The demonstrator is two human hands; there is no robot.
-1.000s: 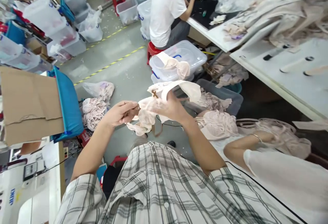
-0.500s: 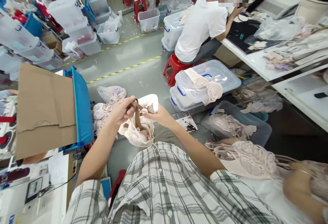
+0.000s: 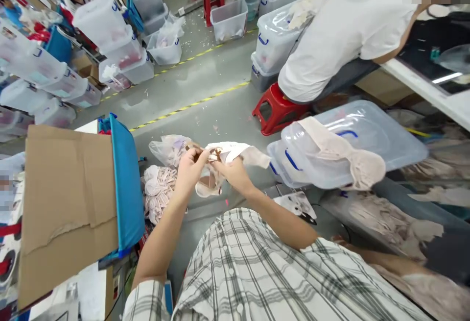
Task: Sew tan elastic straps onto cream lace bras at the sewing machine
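Yes, garment (image 3: 231, 149) (pale) in both hands (image 3: 237, 175).

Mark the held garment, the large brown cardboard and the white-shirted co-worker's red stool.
Garment (image 3: 237, 150): head view, its white fabric.
Cardboard (image 3: 69, 208): head view, middle of its face.
Red stool (image 3: 282, 108): head view, its side.

Working remotely, I see a co-worker in a white T-shirt (image 3: 330, 46) seated on a red plastic stool (image 3: 281, 96). On the stool's near right I make out a clear lidded storage box (image 3: 394, 130); beyond it, a clear stacked box (image 3: 277, 39). Left of the stool runs yellow-and-black floor tape (image 3: 189, 106); farther left, I spot a cardboard sheet (image 3: 69, 188).
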